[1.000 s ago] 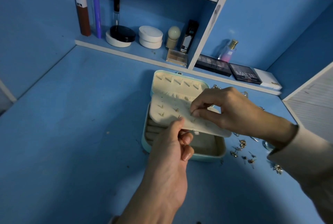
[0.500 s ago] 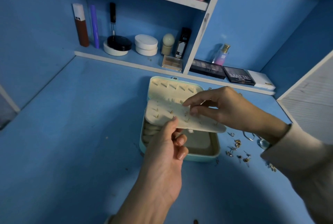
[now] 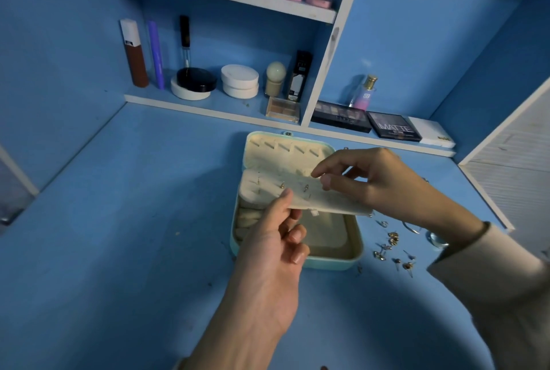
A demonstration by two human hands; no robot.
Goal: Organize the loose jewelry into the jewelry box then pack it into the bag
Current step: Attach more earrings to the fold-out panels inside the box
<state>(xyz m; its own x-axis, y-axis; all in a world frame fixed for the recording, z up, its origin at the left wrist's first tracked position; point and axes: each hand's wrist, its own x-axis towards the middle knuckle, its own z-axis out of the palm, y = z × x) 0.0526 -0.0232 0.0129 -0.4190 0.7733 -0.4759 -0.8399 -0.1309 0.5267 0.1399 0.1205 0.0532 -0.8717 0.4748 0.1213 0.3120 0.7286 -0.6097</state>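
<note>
mint box [image 3: 297,264]: open on the blue desk [image 3: 119,220], directly under both hands; cream lining, lid thrown back on the far side of the grip.
flap [image 3: 330,206]: cream earring panel, lifted off the tray and tilted, held between the two hands.
left hand [image 3: 268,253]: pinching the flap's near edge, thumb on top, fingers curled beneath.
right hand [image 3: 381,182]: thumb and forefinger tips drawn close together at the flap's far part; whether they pinch a stud or only touch the fabric cannot be told; other fingers loosely curled.
studs [image 3: 306,188]: a few gold ones pinned in the flap, between the left thumb and the right fingertips.
loose earrings [image 3: 393,250]: scattered on the desk just right of the box, below the right wrist, touched by neither hand.
sleeve [image 3: 491,268]: cream, on the right arm, just beyond the earrings.
palette [image 3: 394,130]: black, lid reads "matte", on the low shelf beyond the right hand.
bottle [image 3: 364,92]: pink and clear, gold cap, marked "sb", behind the palette.
tube [image 3: 134,54]: brown with a white cap, its small dark label too blurred to read, far left of the grip.
</note>
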